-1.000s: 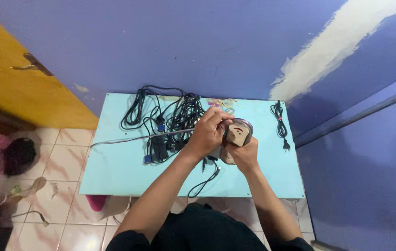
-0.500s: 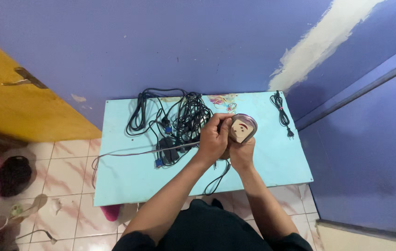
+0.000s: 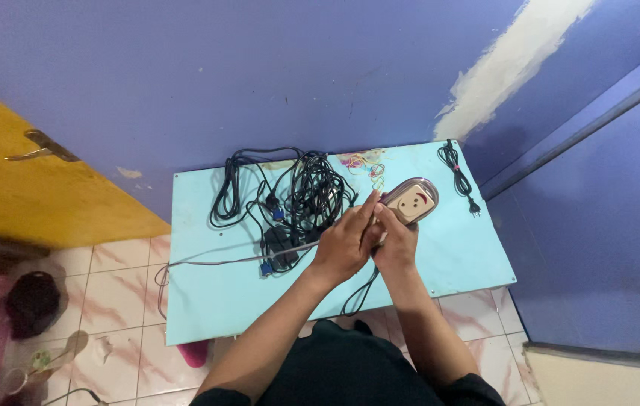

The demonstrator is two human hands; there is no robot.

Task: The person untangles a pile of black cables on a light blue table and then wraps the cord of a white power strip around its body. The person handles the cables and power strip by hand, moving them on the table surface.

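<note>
Person is standing over a light blue table [image 3: 207, 301] w/ both hands meeting near its middle-right. Right hand [image 3: 397, 242] is gripping the lower end of an oval power socket [image 3: 412, 201], fingers curled round it, so the socket is sitting raised just above the tabletop, its pale face w/ holes pointing up toward the camera. Left hand [image 3: 344, 242] is pressing in beside the right one, fingers held together and stretched toward the socket's near edge; cannot tell if they're pinching anything, prob. just touching the socket or its cord. A grey cord [image 3: 222, 262] is running from under the left hand across the table to the left edge and hanging off it. A black cable [image 3: 359, 293] is dropping from below the hands over the front edge. Just left of the hands a tangle of black cables [image 3: 301, 192] is lying on the table, incl. blue-ended plugs [image 3: 266, 267] near the grey cord. A small coiled black cord [image 3: 458, 171] is lying well apart at the far right corner. Some rubber bands [image 3: 361, 162] are lying by the back edge, near the socket. Behind the table a purple wall [image 3: 260, 75] is showing; tiled floor [image 3: 121, 289] to the left.
</note>
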